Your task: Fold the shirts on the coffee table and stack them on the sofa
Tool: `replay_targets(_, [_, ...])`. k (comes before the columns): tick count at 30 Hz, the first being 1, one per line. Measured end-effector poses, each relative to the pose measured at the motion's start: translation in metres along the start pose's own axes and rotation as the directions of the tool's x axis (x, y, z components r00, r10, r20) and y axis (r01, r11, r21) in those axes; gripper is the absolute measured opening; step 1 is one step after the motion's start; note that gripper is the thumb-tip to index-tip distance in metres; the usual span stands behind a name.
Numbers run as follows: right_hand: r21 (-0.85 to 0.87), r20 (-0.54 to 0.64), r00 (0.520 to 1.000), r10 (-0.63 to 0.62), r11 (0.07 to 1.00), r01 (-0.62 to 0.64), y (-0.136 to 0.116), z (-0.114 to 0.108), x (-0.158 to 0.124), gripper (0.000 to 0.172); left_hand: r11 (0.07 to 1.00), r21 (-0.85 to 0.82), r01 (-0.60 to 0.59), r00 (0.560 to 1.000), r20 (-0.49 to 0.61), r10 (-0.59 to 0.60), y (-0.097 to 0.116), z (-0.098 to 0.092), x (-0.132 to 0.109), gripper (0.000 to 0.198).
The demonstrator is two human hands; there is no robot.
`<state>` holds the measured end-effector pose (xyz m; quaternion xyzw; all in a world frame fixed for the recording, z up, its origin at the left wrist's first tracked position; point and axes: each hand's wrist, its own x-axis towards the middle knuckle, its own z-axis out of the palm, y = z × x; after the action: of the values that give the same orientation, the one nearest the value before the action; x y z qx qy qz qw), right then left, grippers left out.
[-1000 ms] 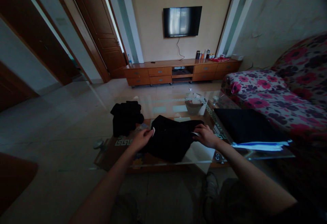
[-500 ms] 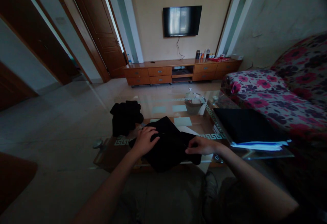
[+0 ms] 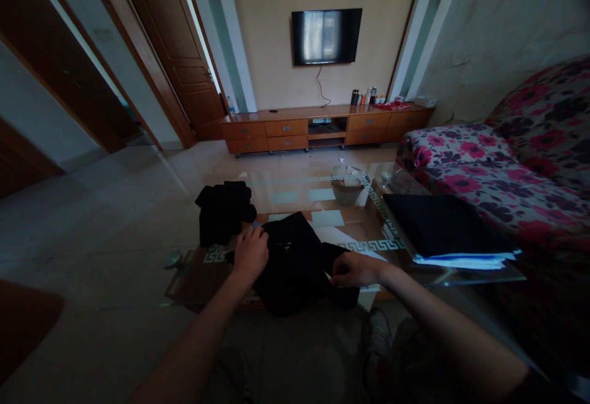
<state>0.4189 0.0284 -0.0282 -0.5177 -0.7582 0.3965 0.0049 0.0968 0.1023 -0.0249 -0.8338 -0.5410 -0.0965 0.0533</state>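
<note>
A black garment (image 3: 292, 269) lies spread near the front edge of the glass coffee table (image 3: 276, 186), with a small pale label mark on its upper middle. At its left side, my left hand (image 3: 251, 253) has its fingers curled down on the cloth. My right hand (image 3: 354, 269) pinches the garment's right side, thumb and fingers together. The exact kind of garment is hard to make out in the dark cloth. Behind my left hand sits a second bunched black cloth (image 3: 224, 210).
Black folded cloth (image 3: 445, 225) lies over a white and blue stack (image 3: 470, 261) on the table's right end. A floral sofa (image 3: 474, 152) is to the right. A bin (image 3: 348, 192) shows through the glass. A low TV cabinet (image 3: 286, 130) runs along the far wall.
My left hand has shifted left and its spread fingers have curled in at the garment's left side. The garment's top looks flatter, with the label mark showing more. My right hand keeps its pinch.
</note>
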Motion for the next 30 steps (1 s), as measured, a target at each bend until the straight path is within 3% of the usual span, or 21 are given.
replay_targets(4, [-0.016,-0.010,1.000,0.020,1.000,-0.020,-0.002,0.000,0.000,0.040,0.998,-0.048,-0.027,0.999,-0.024,0.026,-0.003,-0.002,0.001,0.030])
replay_targets(12, [-0.020,0.008,0.999,0.053,0.998,-0.053,-0.008,-0.003,-0.002,0.041,0.998,0.066,0.014,0.993,0.117,-0.021,-0.015,0.001,0.000,0.023])
replay_targets(16, [-0.036,0.001,0.999,0.049,0.998,-0.049,-0.012,-0.002,-0.002,0.038,0.997,0.083,0.000,0.998,0.068,-0.005,-0.011,-0.003,0.000,0.022])
replay_targets(20, [-0.046,-0.054,0.997,0.057,0.997,-0.060,-0.018,-0.002,-0.002,0.046,0.999,0.038,0.024,0.991,-0.132,-0.018,0.001,-0.030,0.006,0.025])
replay_targets(23, [-0.086,-0.197,0.975,0.107,0.988,-0.126,-0.024,-0.004,-0.002,0.052,0.997,-0.063,0.037,0.958,-0.281,-0.053,0.013,-0.061,0.011,0.025])
replay_targets(27, [-0.229,-0.417,0.904,0.098,0.951,-0.209,-0.030,-0.010,0.001,0.036,0.929,-0.366,-0.052,0.960,-0.276,-0.055,0.027,-0.100,0.014,0.021])
replay_targets(30, [-0.210,-0.527,0.850,-0.021,0.972,-0.107,-0.039,-0.020,0.007,0.022,0.801,-0.591,-0.096,0.968,-0.242,-0.062,0.040,-0.123,0.015,0.019])
